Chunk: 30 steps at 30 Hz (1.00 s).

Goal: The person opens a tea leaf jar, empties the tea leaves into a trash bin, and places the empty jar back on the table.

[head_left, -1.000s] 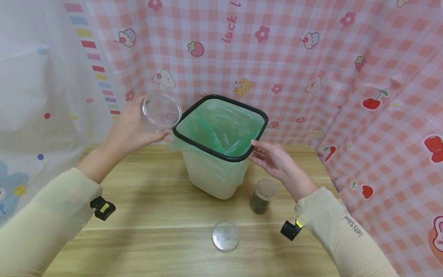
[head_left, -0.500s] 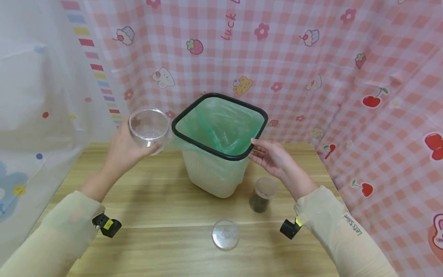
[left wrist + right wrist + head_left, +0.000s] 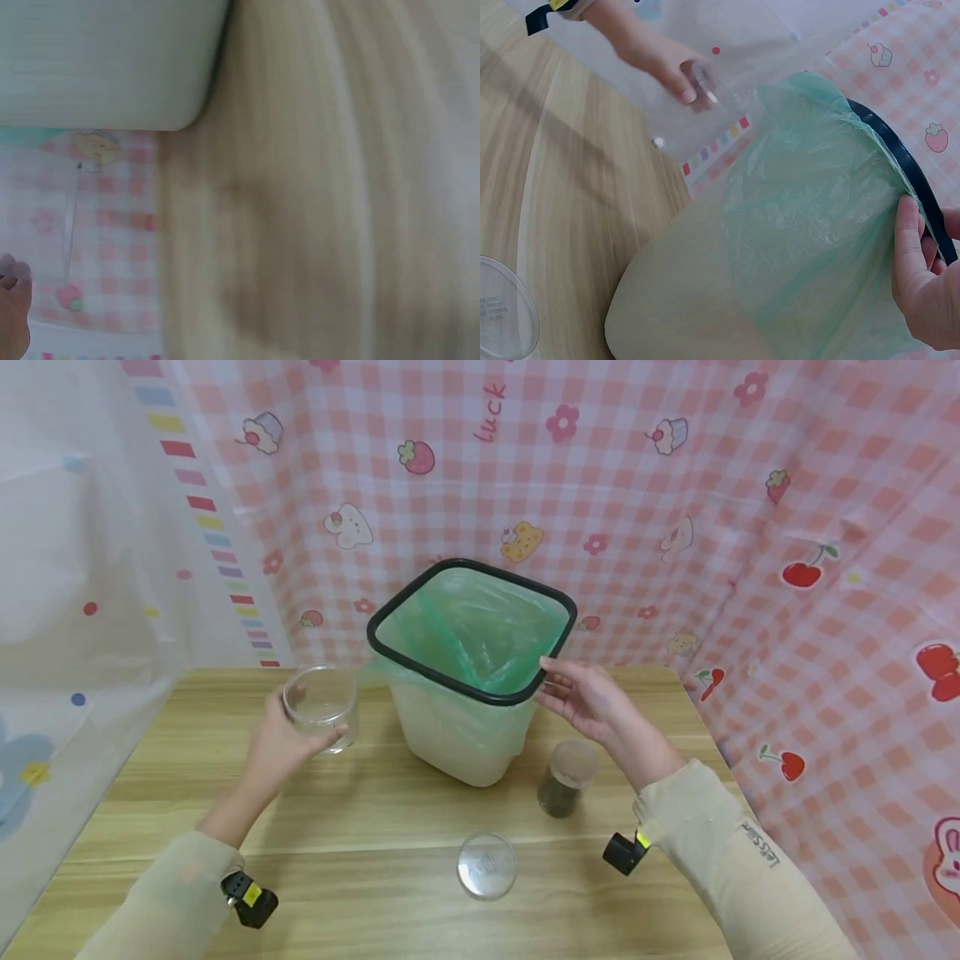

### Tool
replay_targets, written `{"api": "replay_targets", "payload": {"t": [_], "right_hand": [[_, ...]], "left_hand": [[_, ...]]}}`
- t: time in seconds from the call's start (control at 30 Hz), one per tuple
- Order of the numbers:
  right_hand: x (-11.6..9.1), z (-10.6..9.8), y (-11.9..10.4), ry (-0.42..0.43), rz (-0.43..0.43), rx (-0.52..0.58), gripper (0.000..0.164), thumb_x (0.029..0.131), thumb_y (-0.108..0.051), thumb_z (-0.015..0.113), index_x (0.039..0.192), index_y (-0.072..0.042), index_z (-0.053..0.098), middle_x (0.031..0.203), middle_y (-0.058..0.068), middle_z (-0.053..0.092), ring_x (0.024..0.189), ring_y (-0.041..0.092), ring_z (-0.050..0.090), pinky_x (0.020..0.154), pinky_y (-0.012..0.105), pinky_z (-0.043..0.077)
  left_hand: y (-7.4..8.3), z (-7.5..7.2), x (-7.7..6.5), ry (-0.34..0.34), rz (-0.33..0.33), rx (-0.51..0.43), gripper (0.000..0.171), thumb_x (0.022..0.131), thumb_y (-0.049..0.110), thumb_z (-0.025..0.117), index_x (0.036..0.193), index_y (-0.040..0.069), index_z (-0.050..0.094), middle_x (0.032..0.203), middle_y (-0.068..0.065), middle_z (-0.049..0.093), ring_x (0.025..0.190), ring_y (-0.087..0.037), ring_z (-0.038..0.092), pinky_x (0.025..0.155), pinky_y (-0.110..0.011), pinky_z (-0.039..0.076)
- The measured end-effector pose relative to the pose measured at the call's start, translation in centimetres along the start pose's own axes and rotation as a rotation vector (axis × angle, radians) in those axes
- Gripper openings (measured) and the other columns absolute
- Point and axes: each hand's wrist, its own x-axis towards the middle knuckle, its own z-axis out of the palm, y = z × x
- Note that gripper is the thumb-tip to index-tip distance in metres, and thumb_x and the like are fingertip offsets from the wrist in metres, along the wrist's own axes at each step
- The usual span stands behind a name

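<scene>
My left hand (image 3: pixel 281 743) grips a clear, see-through plastic jar (image 3: pixel 322 706) without a lid, held left of the bin with its mouth up. In the right wrist view the same jar (image 3: pixel 697 120) looks blurred. The white trash bin (image 3: pixel 450 735) stands at the back of the table, a green bag (image 3: pixel 510 627) lining it under a black rim frame (image 3: pixel 442 681). At the bin's near right corner my right hand (image 3: pixel 588 702) pinches the rim, thumb on top and fingers beneath. The right wrist view has these fingers (image 3: pixel 909 240) against the bag's edge.
A round clear lid (image 3: pixel 487 866) lies flat on the wooden table (image 3: pixel 360 860) in front of the bin. Right of the bin stands a capped clear jar with dark contents (image 3: pixel 566 781). Pink checked cloth (image 3: pixel 480 485) hangs behind and along the right side.
My left hand has carried the clear jar away from the bin's rim, left and down toward the table, turning its mouth upward. My right hand has stayed at the rim.
</scene>
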Motion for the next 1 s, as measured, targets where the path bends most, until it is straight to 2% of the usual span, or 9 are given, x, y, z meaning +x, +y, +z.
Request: {"api": "replay_targets", "payload": {"t": [0.13,0.37,0.5,0.67,1.0], "right_hand": [[0.0,0.0,0.0,0.0,-0.002,-0.009,0.005,0.091,-0.008,0.058,0.089,-0.005,0.054,0.082,0.004,0.055,0.077,0.016,0.058,0.077,0.026,0.053],[-0.1,0.0,0.0,0.008,-0.004,-0.009,0.006,0.091,-0.008,0.059,0.09,-0.005,0.055,0.081,0.004,0.054,0.076,0.016,0.058,0.076,0.025,0.054],[-0.1,0.0,0.0,0.005,-0.005,-0.007,0.004,0.092,-0.008,0.057,0.091,-0.005,0.054,0.081,0.004,0.055,0.077,0.016,0.058,0.076,0.026,0.054],[0.0,0.1,-0.1,0.001,-0.007,-0.006,0.005,0.092,-0.007,0.056,0.088,-0.005,0.055,0.081,0.005,0.056,0.076,0.016,0.059,0.075,0.025,0.054],[0.0,0.0,0.0,0.007,-0.003,0.0,0.005,0.093,-0.007,0.055,0.089,-0.004,0.055,0.08,0.005,0.056,0.076,0.016,0.059,0.075,0.026,0.054]], "left_hand": [[-1.4,1.4,-0.7,-0.022,-0.015,-0.043,0.099,0.067,0.035,0.083,0.137,-0.006,0.026,0.131,-0.026,0.044,0.121,-0.041,0.042,0.097,-0.053,0.036],[-3.4,4.0,-2.2,-0.055,-0.029,-0.029,0.099,0.066,0.039,0.083,0.135,-0.004,0.026,0.133,-0.024,0.044,0.123,-0.041,0.041,0.097,-0.056,0.035],[-4.1,5.1,-2.8,-0.056,-0.054,-0.075,0.102,0.065,0.037,0.084,0.136,-0.005,0.023,0.134,-0.024,0.042,0.126,-0.043,0.038,0.1,-0.058,0.033],[-4.7,5.9,-3.2,-0.062,-0.09,-0.103,0.106,0.065,0.036,0.085,0.138,-0.005,0.02,0.136,-0.025,0.04,0.125,-0.043,0.037,0.1,-0.056,0.033],[-6.0,6.7,-3.9,-0.06,-0.094,-0.017,0.105,0.065,0.04,0.084,0.137,-0.004,0.021,0.134,-0.026,0.043,0.121,-0.043,0.042,0.097,-0.055,0.037]]}}
